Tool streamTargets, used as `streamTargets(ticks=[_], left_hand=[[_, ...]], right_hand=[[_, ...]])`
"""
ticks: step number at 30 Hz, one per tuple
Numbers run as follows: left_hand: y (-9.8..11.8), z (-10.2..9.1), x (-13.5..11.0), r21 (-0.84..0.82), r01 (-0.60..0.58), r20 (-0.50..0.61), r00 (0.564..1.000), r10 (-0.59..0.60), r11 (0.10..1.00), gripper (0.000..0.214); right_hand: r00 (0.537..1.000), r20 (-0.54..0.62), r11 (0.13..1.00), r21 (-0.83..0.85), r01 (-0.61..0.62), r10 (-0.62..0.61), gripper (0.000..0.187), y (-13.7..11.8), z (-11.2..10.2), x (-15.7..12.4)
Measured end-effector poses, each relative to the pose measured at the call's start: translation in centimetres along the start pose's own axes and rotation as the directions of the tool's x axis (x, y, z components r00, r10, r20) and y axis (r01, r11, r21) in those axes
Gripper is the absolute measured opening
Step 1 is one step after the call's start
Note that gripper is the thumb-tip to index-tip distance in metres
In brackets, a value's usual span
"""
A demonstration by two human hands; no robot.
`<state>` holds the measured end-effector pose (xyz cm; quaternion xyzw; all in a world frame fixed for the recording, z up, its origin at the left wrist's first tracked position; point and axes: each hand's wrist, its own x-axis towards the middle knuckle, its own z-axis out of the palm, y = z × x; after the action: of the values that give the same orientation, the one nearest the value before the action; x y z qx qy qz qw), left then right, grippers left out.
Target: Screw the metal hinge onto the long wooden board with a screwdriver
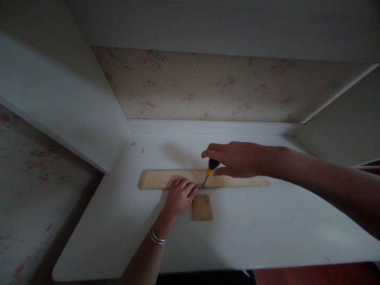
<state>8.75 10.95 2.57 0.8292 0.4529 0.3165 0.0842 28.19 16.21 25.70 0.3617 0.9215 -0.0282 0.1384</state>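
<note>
My right hand (234, 158) is closed around the black and yellow handle of a screwdriver (210, 169), which tilts with its shaft pointing down. The tip meets a small grey metal hinge (200, 186) at the near edge of a long, pale wooden board (237, 181). My left hand (180, 194), with metal bangles at the wrist, rests on the board, its curled fingers holding the hinge's left end. Part of the hinge is hidden by those fingers. A small brown wooden block (202, 208) with small holes along its far edge lies just in front of the board.
Several loose screws (133, 143) lie at the back left of the white tabletop (252, 229). White panels (71, 87) rise at both sides, and a white shelf (225, 27) hangs over the back. Flowered wallpaper (204, 85) covers the wall behind.
</note>
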Motion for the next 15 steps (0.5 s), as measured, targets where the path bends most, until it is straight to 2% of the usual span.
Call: streamTargets(ticks=[2, 3, 5, 7, 11, 13, 15], left_hand=[[-0.03, 0.06, -0.02, 0.001, 0.001, 0.006, 1.000, -0.001, 1.000, 0.015], [-0.05, 0.10, -0.04, 0.001, 0.001, 0.008, 1.000, -0.001, 1.000, 0.015], [-0.09, 0.19, -0.06, 0.000, 0.001, 0.004, 1.000, -0.001, 1.000, 0.015], [-0.12, 0.26, -0.05, -0.001, 0.000, -0.005, 1.000, 0.000, 1.000, 0.015], [-0.13, 0.27, 0.04, -0.003, -0.009, -0.012, 1.000, 0.009, 1.000, 0.015], [-0.12, 0.28, 0.08, -0.003, -0.011, -0.007, 1.000, 0.011, 1.000, 0.015], [-0.13, 0.34, 0.08, 0.002, -0.005, -0.002, 1.000, 0.005, 1.000, 0.015]], right_hand=[[0.999, 0.014, 0.999, 0.001, 0.042, -0.042, 0.032, 0.05, 0.04, 0.06], [0.999, 0.023, 0.999, -0.026, 0.025, -0.024, 0.030, 0.06, 0.08, 0.11], [0.998, 0.019, 0.995, -0.086, -0.051, 0.053, 0.037, 0.09, 0.15, 0.21], [0.998, -0.005, 0.996, -0.063, -0.066, 0.066, 0.044, 0.17, 0.23, 0.22], [0.996, 0.011, 0.993, 0.080, 0.086, -0.087, 0.035, 0.37, 0.25, 0.13], [0.999, 0.024, 0.999, 0.019, 0.027, -0.028, 0.030, 0.37, 0.22, 0.17], [0.998, 0.005, 0.998, -0.040, -0.057, 0.057, 0.037, 0.37, 0.21, 0.24]])
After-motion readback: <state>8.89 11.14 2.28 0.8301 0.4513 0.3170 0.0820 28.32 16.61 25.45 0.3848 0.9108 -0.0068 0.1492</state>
